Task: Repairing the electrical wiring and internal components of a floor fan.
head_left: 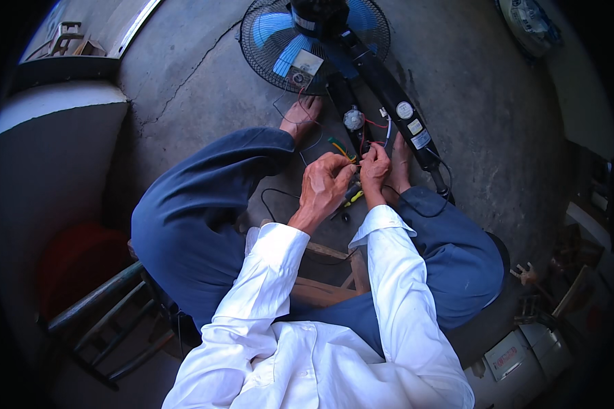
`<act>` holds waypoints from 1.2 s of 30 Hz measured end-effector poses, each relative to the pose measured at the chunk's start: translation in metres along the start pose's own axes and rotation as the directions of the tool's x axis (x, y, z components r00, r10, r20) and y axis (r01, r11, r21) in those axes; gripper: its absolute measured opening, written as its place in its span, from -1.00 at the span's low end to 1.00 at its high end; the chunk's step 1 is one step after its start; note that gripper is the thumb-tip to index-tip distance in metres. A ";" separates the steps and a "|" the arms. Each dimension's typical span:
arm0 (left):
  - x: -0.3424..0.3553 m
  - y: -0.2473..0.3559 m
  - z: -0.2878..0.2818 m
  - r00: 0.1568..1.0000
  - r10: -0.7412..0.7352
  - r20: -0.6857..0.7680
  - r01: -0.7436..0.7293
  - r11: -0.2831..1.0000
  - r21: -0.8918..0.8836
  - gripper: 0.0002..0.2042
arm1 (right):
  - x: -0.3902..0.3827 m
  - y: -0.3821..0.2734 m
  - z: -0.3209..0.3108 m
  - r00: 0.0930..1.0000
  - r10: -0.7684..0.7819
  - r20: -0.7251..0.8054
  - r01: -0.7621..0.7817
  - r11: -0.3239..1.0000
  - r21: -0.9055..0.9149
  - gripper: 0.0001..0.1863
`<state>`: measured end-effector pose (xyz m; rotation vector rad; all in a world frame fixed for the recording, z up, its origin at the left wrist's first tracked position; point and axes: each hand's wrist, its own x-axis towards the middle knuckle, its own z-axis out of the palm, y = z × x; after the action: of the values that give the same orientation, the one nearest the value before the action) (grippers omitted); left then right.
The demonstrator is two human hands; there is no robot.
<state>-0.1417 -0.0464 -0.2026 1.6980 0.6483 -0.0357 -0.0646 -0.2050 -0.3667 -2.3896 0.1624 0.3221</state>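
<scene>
My left hand and my right hand meet between my knees, fingertips pinched close together on thin electrical wires. A yellow-and-green wire runs into my left fingertips. Red wires lead from my right fingertips up toward a black fan housing with a round, pale part on it. The exact strand in each pinch is too small to make out. Beyond lies a floor fan with blue blades in a black wire cage. Under my hands shows a yellow-handled tool, partly hidden.
The fan's black pole slants down to the right, a black cord looping near its end. A pale square part with wires rests on the cage. A wooden stool frame is below my arms; a dark slatted chair stands left.
</scene>
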 end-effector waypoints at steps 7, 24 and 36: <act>0.000 -0.001 -0.002 1.000 -0.013 -0.001 0.013 1.000 0.002 -0.82 | -0.001 -0.005 0.004 0.995 0.101 -0.007 -0.100 0.994 0.038 -0.69; 0.000 0.001 -0.005 1.000 -0.029 0.011 0.028 0.999 0.026 -0.81 | -0.006 -0.013 0.002 0.995 0.103 0.016 -0.104 0.990 0.098 -0.71; 0.000 0.001 -0.004 1.000 -0.024 0.018 0.024 0.999 0.022 -0.81 | -0.006 -0.016 -0.001 0.993 0.110 0.033 -0.113 0.983 0.146 -0.70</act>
<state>-0.1427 -0.0428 -0.2002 1.7092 0.6563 -0.0755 -0.0665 -0.1937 -0.3537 -2.2333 0.2990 0.3790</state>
